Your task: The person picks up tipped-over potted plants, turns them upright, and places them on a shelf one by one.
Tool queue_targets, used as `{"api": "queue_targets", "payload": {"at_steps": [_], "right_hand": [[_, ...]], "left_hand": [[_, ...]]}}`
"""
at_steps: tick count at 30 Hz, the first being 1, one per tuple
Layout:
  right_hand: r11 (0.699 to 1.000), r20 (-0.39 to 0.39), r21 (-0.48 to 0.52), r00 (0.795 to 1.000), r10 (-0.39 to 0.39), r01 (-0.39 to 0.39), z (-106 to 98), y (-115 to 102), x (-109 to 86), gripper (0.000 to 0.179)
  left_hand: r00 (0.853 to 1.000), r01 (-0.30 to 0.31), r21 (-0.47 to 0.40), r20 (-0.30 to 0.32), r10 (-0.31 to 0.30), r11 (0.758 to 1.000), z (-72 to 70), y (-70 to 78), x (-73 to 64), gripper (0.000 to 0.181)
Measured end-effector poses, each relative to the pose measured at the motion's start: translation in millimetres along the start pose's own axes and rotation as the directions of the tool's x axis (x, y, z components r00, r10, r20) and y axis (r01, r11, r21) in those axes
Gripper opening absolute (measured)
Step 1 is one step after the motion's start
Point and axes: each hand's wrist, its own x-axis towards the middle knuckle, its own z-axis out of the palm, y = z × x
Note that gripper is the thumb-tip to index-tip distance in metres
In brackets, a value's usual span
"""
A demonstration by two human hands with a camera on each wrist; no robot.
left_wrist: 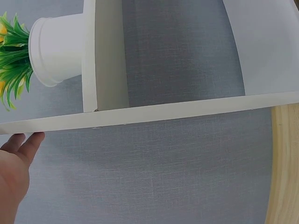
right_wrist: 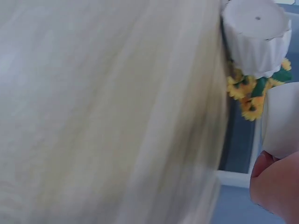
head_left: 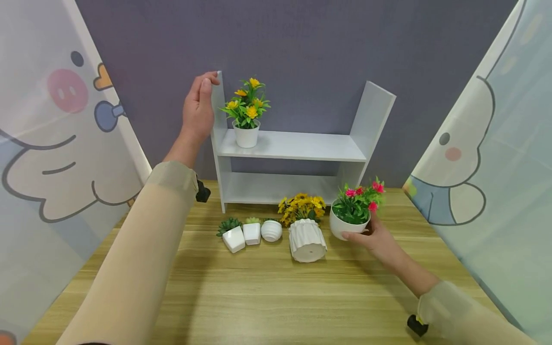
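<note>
My right hand (head_left: 381, 243) grips a white round pot of pink flowers (head_left: 351, 215) by its lower side, in front of the shelf's right end. In the right wrist view only part of that white pot (right_wrist: 282, 121) shows beside the hand. My left hand (head_left: 199, 108) touches the upper left side panel of the white shelf (head_left: 293, 145) with its fingertips. On the upper board, beside this panel, a white pot of yellow flowers (head_left: 247, 135) stands upright. A ribbed white vase of yellow flowers (head_left: 308, 239) lies tipped over, its base toward me.
Left of the vase lie several small succulents in white pots (head_left: 252, 234), tipped with their bases toward me. They rest on the wooden table (head_left: 258, 297), before the shelf. A grey wall (head_left: 302, 43) rises behind, with cartoon-printed curtains (head_left: 457, 191) on both sides.
</note>
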Motion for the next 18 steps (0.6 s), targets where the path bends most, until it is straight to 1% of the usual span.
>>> {"api": "queue_targets", "payload": {"at_steps": [3,7,13,18], "right_hand": [[0.999,-0.016,-0.011,0.999,-0.038,0.038,-0.5,-10.5,-0.2,0.096],[0.997,-0.026,-0.04,0.997,-0.07,0.069,-2.7,-25.2,-0.2,0.084],[0.991,-0.021,-0.071,0.994,-0.111,0.11,-6.4,-49.3,2.9,0.077],[0.988,-0.026,-0.094,0.992,-0.127,0.124,-6.7,-67.8,6.3,0.072]], "left_hand": [[1.0,0.0,0.008,0.001,0.0,1.0,-0.6,-0.4,0.3,0.035],[1.0,0.002,0.01,-0.001,-0.002,1.0,0.3,0.0,0.4,0.035],[1.0,0.014,0.009,-0.002,-0.014,1.0,0.5,1.2,0.0,0.036],[1.0,0.014,0.004,-0.003,-0.014,1.0,0.3,1.2,-0.3,0.035]]}}
